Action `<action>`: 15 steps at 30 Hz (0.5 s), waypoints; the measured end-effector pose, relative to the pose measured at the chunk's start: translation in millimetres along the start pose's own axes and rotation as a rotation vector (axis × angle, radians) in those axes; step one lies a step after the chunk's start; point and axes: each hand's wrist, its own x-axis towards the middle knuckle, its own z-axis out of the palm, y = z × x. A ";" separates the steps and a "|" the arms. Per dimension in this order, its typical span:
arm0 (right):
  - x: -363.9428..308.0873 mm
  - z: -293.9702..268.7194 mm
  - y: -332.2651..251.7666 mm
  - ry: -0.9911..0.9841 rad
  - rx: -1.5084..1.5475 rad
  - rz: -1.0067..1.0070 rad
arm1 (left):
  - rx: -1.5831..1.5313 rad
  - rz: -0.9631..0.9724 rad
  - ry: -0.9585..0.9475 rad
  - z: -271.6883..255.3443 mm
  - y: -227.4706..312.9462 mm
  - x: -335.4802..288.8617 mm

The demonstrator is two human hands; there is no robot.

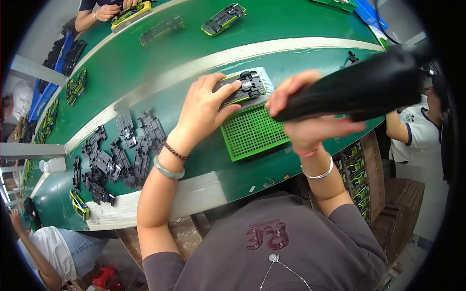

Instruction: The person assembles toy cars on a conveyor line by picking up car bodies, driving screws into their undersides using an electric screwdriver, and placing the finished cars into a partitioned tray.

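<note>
My left hand [208,99] is closed over a toy car [250,86], its fingers and thumb pressing on the dark chassis. The car lies wheels up in a pale holder [266,77], and a yellow-green edge of its body shows. To its right, my right hand [303,111] grips a long black tool [354,89] that looks like an electric screwdriver. It is smeared by motion, and its tip is hidden. Beneath both hands sits a green perforated basket [252,136], partly covered by my right hand.
Loose black chassis parts [119,157] lie heaped to the left, near a yellow-green toy car [79,205]. Beyond the pale strip, more upturned cars [223,19] rest on the green surface [194,48]. Across it, a co-worker's hands [108,12] hold a yellow piece. Boxed cars [358,179] stand lower right.
</note>
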 end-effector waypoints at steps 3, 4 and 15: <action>37.8 10.0 -22.7 0.076 0.070 -0.166 | -0.008 -0.016 -0.021 -2.4 4.8 -1.0; 47.6 7.2 -19.5 0.120 0.022 -0.157 | -0.004 -0.019 -0.023 -2.8 4.7 0.5; 58.9 -10.3 23.6 0.128 -0.220 0.041 | -0.004 -0.023 -0.009 -1.1 3.6 0.1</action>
